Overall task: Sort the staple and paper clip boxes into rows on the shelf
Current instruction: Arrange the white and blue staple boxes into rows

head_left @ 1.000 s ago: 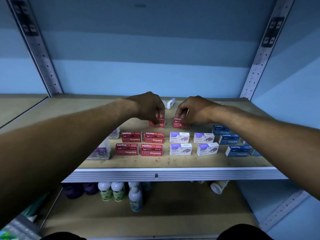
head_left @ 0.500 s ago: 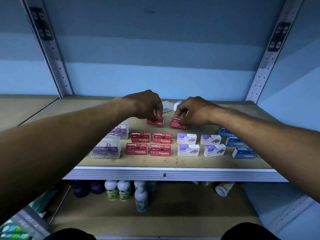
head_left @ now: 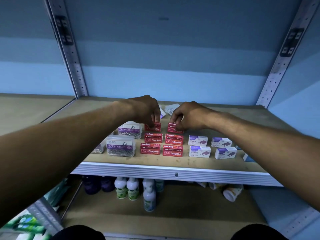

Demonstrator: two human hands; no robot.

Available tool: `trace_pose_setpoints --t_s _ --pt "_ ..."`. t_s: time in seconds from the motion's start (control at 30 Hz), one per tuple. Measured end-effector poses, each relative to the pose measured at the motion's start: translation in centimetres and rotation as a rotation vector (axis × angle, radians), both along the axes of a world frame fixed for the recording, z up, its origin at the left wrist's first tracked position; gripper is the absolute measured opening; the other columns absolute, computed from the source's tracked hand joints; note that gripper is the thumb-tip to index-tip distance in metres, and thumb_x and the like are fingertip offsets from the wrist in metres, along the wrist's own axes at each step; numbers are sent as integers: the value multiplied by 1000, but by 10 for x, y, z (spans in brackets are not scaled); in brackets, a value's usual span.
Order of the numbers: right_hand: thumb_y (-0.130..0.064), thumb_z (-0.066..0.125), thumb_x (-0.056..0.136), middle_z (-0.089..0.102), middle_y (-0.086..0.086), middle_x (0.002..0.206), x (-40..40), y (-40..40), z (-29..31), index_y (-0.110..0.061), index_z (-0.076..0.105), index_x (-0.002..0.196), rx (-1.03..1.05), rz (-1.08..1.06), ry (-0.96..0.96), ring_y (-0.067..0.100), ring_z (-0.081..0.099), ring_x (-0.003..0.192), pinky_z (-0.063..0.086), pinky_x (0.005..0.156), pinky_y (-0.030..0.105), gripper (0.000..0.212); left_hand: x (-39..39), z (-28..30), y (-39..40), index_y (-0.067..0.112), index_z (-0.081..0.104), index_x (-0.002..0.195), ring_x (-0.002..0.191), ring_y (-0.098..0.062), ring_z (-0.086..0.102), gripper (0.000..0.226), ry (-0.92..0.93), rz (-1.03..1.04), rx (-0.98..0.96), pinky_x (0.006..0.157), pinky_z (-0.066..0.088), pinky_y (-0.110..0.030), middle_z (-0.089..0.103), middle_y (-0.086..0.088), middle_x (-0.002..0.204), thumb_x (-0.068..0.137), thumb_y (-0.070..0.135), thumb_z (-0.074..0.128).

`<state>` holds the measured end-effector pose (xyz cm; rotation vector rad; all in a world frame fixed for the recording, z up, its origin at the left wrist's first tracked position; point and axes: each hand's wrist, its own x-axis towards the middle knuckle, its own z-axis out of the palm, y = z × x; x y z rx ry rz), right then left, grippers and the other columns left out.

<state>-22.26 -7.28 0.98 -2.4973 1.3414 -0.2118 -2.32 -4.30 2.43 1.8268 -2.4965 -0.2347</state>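
My left hand [head_left: 147,110] pinches a red staple box [head_left: 154,127] at the back of the left red column. Beside it, my right hand [head_left: 188,115] pinches a second red staple box [head_left: 174,128] at the back of the right red column. In front of them lie more red staple boxes [head_left: 161,144] in two rows. Clear paper clip boxes [head_left: 120,147] stand to the left, and white staple boxes [head_left: 199,151] to the right. A blue box [head_left: 247,157] peeks out under my right forearm.
The wooden shelf [head_left: 155,160] has a metal front edge. A small white box and a clear packet [head_left: 171,108] lie behind my hands near the back wall. Bottles [head_left: 133,188] stand on the lower shelf. Perforated metal uprights [head_left: 72,54] flank the bay.
Both hands keep their pinch on the two rear red boxes and have brought them closer to the red rows in front. My head has turned, shifting the view.
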Motion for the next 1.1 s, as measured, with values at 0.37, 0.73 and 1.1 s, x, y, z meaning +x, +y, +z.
trace_pose_setpoints --t_s 0.37,0.73,1.1 --pt "-19 78 83 72 -12 94 4 2 -8 -26 76 102 9 10 21 6 66 87 51 76 23 20 3 -11 2 30 73 89 90 -9 65 11 7 0 0 87 55 -35 70 15 88 80 24 77" --pt "-21 52 93 64 -7 122 -21 -16 12 -34 73 102 -129 -131 76 15 59 110 50 96 33 27 28 1 -1 30 69 106 100 -11 60 20 -21 27 -123 84 47 -27 68 10 114 87 34 70" --pt "-29 67 88 44 10 143 -32 -58 -11 -33 35 149 -151 -151 38 28 46 132 39 103 36 69 29 -14 -28 25 56 132 126 -23 50 58 -78 -31 -182 103 41 -34 55 -2 137 79 30 79"
